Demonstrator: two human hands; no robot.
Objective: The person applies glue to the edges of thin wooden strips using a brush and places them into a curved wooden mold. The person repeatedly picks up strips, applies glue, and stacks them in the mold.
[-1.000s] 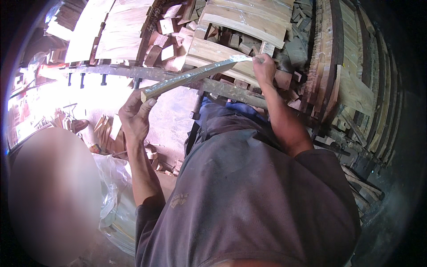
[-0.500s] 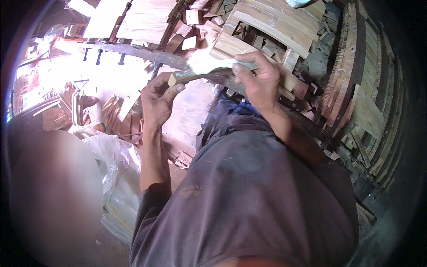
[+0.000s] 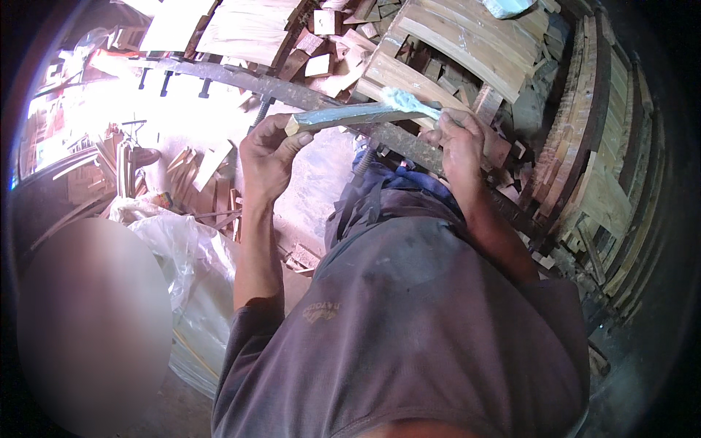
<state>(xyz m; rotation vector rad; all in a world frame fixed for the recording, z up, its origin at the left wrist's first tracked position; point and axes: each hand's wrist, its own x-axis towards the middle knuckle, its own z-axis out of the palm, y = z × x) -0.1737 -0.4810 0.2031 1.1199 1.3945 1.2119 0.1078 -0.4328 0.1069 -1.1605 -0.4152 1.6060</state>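
My left hand (image 3: 269, 150) pinches the near-left end of a short wooden strip (image 3: 332, 119), held level out in front of me. A pale bluish, wet-looking coat covers the strip's upper face. Closed around the handle of a brush, my right hand (image 3: 460, 137) is at the strip's right end. The light-blue bristles of the brush (image 3: 401, 99) rest on or just above the strip there; exact contact cannot be told. Below the strip runs a dark metal bar (image 3: 288, 93) with threaded screws.
Beyond the bar lie joined wooden panels (image 3: 464, 36) and loose wood blocks (image 3: 319, 66). A pale-blue lump (image 3: 509, 7) sits on the far panel. Stacked boards (image 3: 610, 182) curve along the right. At left are thin offcuts (image 3: 124, 171), a clear plastic sheet (image 3: 193, 281) and a blurred patch.
The brush has slid right along the strip, from its middle to its right end, as my right hand moved right and slightly down. My left hand has shifted slightly right with the strip.
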